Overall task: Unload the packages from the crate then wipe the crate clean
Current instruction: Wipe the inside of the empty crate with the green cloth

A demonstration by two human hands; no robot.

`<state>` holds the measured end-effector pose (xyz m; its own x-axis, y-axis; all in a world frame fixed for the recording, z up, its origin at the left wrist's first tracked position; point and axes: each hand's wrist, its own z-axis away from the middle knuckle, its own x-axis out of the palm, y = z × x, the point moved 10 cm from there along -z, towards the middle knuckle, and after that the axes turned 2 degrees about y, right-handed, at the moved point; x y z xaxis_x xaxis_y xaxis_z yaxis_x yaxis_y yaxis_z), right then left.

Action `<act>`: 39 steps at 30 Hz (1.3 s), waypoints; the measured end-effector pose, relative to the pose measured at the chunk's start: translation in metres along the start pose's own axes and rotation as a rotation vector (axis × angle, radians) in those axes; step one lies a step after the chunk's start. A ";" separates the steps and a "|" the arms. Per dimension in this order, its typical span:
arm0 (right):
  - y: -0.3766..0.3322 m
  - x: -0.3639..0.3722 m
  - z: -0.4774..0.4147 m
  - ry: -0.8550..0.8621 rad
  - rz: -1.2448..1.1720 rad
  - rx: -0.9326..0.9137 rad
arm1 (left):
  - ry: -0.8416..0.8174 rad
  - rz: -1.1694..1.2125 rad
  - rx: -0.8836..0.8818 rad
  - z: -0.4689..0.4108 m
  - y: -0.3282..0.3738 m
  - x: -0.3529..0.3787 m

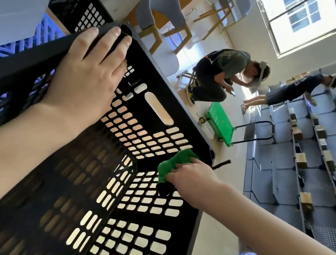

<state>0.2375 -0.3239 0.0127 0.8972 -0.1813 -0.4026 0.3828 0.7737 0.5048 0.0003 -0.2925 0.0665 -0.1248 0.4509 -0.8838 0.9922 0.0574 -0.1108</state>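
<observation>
Black plastic crate with rows of slot holes [94, 182] fills most of the view. It is tipped, so we look right into it. The left grip [90, 68] is clenched on the crate's top rim. Its fingers [113, 34] hook over the edge and its thumb [123, 67] sits on the inside wall.

The right grip [192, 176] is lower down, at the crate's far right corner. It is closed around a scrunched green cloth [172, 166]. The cloth is pressed on the inside of the crate wall, just under the rim. A thin black strap [222, 164] pokes out just past this grip.

Right behind the left grip is a second black crate with holes [76, 5]. Under the left grip, seen past the crate's side, is a blue plastic crate with a criss-cross pattern [14, 48].

Well past the right grip, a green flat cart with a black handle [220, 120] stands on the pale floor [217, 237]. Beside the cart, a person in a grey-green top [216, 77] sits on a low stool. Another person in dark clothes [293, 88] bends over long grey racks [326, 155]. Small brown boxes [300, 159] sit in rows on those racks. A grey chair with wooden legs [162, 0] stands far beyond the left grip, and a big bright window [312, 18] is behind the two people.
</observation>
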 end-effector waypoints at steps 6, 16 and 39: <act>-0.043 0.046 -0.076 -0.164 0.078 -0.062 | 0.004 0.010 0.002 0.002 0.001 0.004; -0.061 0.021 -0.076 -0.113 -0.009 -0.099 | 0.050 0.189 -0.035 -0.001 -0.003 0.004; -0.118 0.012 -0.060 -0.063 0.018 -0.234 | 0.114 0.436 0.036 -0.007 0.002 0.036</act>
<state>0.1893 -0.3811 -0.0978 0.9182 -0.1981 -0.3430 0.3119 0.8954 0.3178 -0.0022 -0.2700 0.0370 0.3074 0.5213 -0.7961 0.9513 -0.1898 0.2431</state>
